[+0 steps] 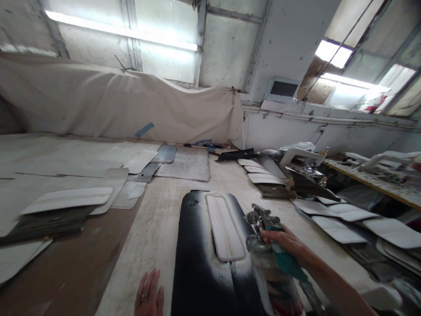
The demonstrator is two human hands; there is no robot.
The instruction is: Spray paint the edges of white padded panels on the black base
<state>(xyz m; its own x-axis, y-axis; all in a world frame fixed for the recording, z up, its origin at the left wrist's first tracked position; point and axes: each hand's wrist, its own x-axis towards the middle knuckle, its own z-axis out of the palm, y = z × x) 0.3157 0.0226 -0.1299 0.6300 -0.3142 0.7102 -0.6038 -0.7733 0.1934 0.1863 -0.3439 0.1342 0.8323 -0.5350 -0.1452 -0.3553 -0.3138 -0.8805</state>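
Note:
My right hand [287,243] is wrapped round the handle of a spray gun [263,219], whose cup hangs below it, over the right side of a black panel [194,254]. On that panel lies a pale, rounded, oblong piece [226,226] with a raised rim. Whitish overspray spreads over the black around it. My left hand [149,295] rests on the pale table just left of the panel, fingers stretched out, a ring on one of them. It holds nothing. The lower part of the cup is blurred.
White-topped panels [69,199] lie stacked at the left on a brown surface. A grey sheet [187,164] is at the back. More pale panels [338,228] lie on the right, near sewing machines [302,158]. Beige cloth [131,105] hangs behind the table.

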